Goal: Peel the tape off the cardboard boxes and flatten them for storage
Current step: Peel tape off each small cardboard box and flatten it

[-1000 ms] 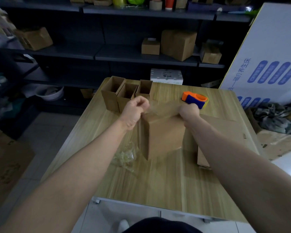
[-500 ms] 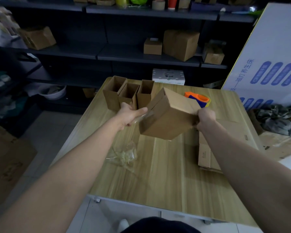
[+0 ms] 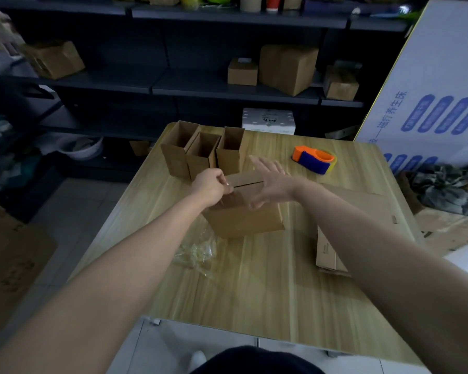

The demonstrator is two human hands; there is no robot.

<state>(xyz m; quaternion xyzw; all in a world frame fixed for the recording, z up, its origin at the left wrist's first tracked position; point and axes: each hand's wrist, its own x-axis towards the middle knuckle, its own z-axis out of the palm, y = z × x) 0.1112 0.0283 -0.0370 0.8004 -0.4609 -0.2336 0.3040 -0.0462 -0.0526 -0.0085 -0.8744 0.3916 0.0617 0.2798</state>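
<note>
brown cardboard box (image 3: 245, 220) sits near the middle of the light wooden table (image 3: 254, 292), top flaps closed with a dark seam between them. the left hand (image 3: 210, 186) is at the box's upper left edge, fingers curled and pinching a strip of clear tape (image 3: 228, 184). the right hand (image 3: 272, 184) is over the box top, fingers straight and spread, holding nothing; whether it touches the cardboard cannot be told. a crumpled heap of clear tape (image 3: 197, 252) lies just beside the box, nearer the person. three open upright cardboard boxes (image 3: 200, 157) stand behind it, an orange and blue tape dispenser (image 3: 312, 159) sits further right, and flattened cardboard sheets (image 3: 333, 252) lie along the table's right side.
</note>
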